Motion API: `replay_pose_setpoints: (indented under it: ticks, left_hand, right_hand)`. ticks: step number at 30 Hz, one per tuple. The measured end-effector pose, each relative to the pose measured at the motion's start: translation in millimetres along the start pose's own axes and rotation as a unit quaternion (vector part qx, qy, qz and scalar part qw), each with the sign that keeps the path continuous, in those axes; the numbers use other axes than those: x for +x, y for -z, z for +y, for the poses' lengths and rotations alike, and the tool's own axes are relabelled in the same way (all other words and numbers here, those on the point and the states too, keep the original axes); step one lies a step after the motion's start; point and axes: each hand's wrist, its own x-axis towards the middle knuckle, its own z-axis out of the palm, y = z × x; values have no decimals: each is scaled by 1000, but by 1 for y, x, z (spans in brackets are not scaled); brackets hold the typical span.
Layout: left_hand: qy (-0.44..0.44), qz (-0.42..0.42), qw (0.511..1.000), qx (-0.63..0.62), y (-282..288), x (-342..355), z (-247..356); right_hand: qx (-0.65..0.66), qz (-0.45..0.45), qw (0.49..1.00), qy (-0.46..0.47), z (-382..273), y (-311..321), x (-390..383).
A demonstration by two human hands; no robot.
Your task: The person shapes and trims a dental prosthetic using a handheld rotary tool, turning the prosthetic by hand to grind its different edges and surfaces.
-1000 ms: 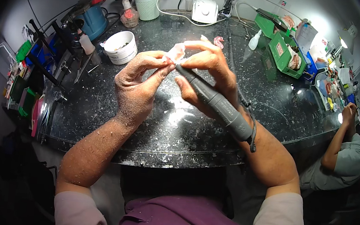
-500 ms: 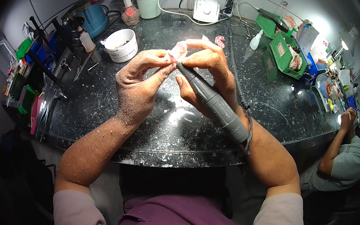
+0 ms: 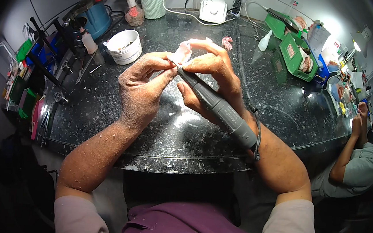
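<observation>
My left hand (image 3: 145, 79), dusted with pale powder, pinches a pink denture base (image 3: 183, 54) between thumb and fingers. Around a dark grey rotary handpiece (image 3: 220, 108) my right hand (image 3: 218, 77) is closed, its tip pointing up and left at the lower edge of the denture base. My fingers and the glare hide whether the bur touches the pink material. A right fingertip reaches up beside the far side of the denture base. From the handpiece's back end a black cord (image 3: 257, 145) loops over my right wrist.
A white tub (image 3: 125, 51) stands left of my hands. Beyond are a mint-green pot (image 3: 153, 6) and a white control box (image 3: 213, 10). Another pink denture piece (image 3: 227, 42) lies on the dusty black bench (image 3: 184, 147). Green trays (image 3: 298, 59) holding dental models sit right; a co-worker (image 3: 355, 162) is at far right.
Both hands have shifted slightly left with the denture base and handpiece. The denture base is tilted a little differently. The co-worker's hands have moved up slightly.
</observation>
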Motion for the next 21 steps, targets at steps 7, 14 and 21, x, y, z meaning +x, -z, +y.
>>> replay_pose_setpoints:
  ticks: [7,14,21]
  left_hand:
    - [-5,-1,1000,-2,1,0,0]
    - [-1,9,1000,-7,-1,0,2]
    - [11,12,1000,-5,-3,0,4]
  right_hand:
    - [6,8,1000,4,-2,0,1]
    - [-5,-3,1000,12,0,-1,1]
    - [16,10,1000,10,4,-3,-1]
